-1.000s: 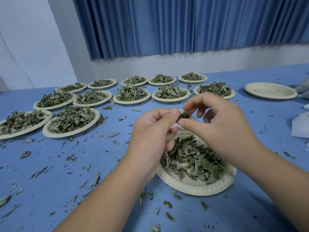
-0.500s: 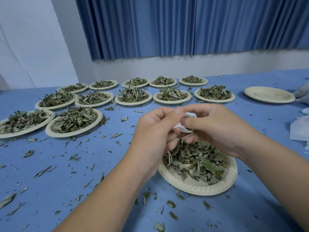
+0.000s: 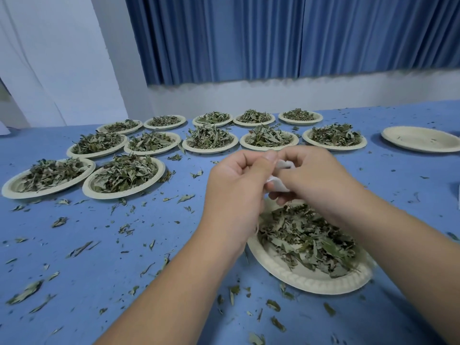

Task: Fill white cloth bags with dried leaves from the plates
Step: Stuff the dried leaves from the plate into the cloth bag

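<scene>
A small white cloth bag point(image 3: 280, 176) is held between both hands above the near paper plate point(image 3: 311, 282), which carries a heap of dried leaves point(image 3: 306, 237). My left hand point(image 3: 239, 190) grips the bag's left side, thumb and fingers curled around it. My right hand point(image 3: 316, 180) pinches the bag from the right, and its fingers cover most of the cloth. A thin string hangs below my left hand toward the plate. Whatever is inside the bag is hidden.
Several paper plates heaped with dried leaves point(image 3: 124, 176) stand in rows across the blue table point(image 3: 99, 245) at the left and back. An empty plate point(image 3: 420, 139) lies at the far right. Loose leaf scraps are scattered over the cloth. A blue curtain hangs behind.
My right hand has dropped from a raised pinch with leaves at the bag's mouth to closing around the bag. The bag now shows more white cloth between the hands.
</scene>
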Demonstrator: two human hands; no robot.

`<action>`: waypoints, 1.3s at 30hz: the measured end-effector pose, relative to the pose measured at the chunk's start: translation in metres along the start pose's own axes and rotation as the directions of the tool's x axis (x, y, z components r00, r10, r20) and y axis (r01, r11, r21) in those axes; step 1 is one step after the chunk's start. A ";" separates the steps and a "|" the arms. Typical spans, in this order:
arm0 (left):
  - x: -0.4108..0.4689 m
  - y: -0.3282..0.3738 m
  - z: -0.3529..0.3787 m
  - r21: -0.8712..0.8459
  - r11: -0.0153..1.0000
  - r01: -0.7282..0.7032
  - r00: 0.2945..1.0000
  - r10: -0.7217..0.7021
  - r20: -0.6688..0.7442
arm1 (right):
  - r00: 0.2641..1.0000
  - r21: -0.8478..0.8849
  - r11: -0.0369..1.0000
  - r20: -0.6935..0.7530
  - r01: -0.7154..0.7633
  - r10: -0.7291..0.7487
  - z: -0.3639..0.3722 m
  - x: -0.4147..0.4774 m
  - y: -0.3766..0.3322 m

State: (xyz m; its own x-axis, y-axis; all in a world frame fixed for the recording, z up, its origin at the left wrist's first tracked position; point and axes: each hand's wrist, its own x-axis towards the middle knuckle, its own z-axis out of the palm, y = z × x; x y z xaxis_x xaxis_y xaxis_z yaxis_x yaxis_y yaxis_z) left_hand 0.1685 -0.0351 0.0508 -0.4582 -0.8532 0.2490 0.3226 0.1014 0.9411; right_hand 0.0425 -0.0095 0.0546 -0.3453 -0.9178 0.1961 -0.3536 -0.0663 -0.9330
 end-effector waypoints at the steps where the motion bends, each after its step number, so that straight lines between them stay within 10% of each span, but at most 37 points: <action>1: 0.001 0.000 -0.001 0.017 1.000 -0.014 1.000 0.014 -0.027 | 0.998 0.112 0.994 0.064 -0.013 0.006 -0.005 -0.001 0.001; 5: 0.002 -0.002 -0.002 0.059 0.998 -0.021 0.998 0.025 -0.065 | 0.979 0.303 0.947 0.197 -0.109 0.049 -0.024 -0.003 0.003; 16: -0.007 0.001 0.005 0.078 0.997 -0.027 0.990 0.016 0.138 | 0.997 -0.023 0.999 -0.055 -0.046 0.045 -0.009 -0.003 0.002; 24: 0.002 0.001 -0.002 0.087 0.996 -0.025 0.996 0.032 -0.083 | 0.975 0.206 0.967 0.195 -0.148 0.108 -0.031 -0.010 -0.006; 39: -0.007 0.001 0.008 0.109 0.993 -0.054 0.993 0.042 0.109 | 0.998 -0.084 0.996 -0.054 0.036 -0.041 -0.022 -0.013 -0.005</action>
State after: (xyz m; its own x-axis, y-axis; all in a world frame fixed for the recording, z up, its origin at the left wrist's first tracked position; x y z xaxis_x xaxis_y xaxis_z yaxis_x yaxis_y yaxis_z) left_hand 0.1653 -0.0251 0.0514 -0.5316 -0.7874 0.3121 0.2550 0.2026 0.9455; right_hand 0.0294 0.0114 0.0631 -0.3771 -0.8918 0.2501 -0.4373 -0.0666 -0.8969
